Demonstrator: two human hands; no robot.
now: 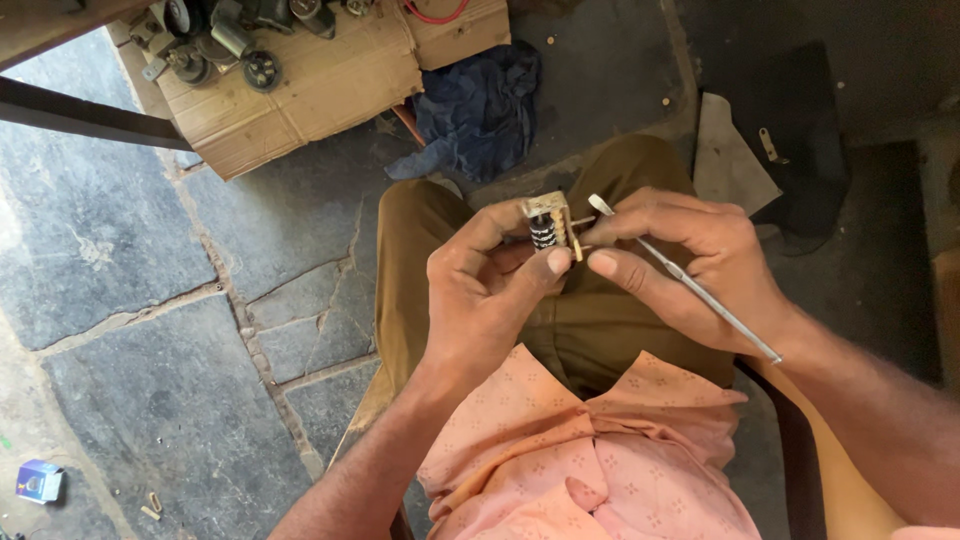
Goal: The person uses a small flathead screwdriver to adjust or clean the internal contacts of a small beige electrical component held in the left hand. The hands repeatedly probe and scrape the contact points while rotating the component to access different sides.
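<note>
My left hand [490, 280] grips a small mechanical part [549, 224], a pale metal frame with black numbered wheels, held above my lap. My right hand [690, 265] holds a thin metal rod tool [700, 295] that runs across the palm, its flat tip [598, 203] sticking up beside the part. The right thumb and forefinger pinch at the part's right side, touching a small pin there. Both hands meet over my olive trousers [420, 260].
A cardboard sheet [330, 85] at the top carries several metal gauges and parts [215, 40]. A dark blue rag [480, 110] lies beside it. The stone floor [150, 330] spreads to the left, with a small blue box [38, 482] at the lower left. A grey scrap [730, 150] lies to the right.
</note>
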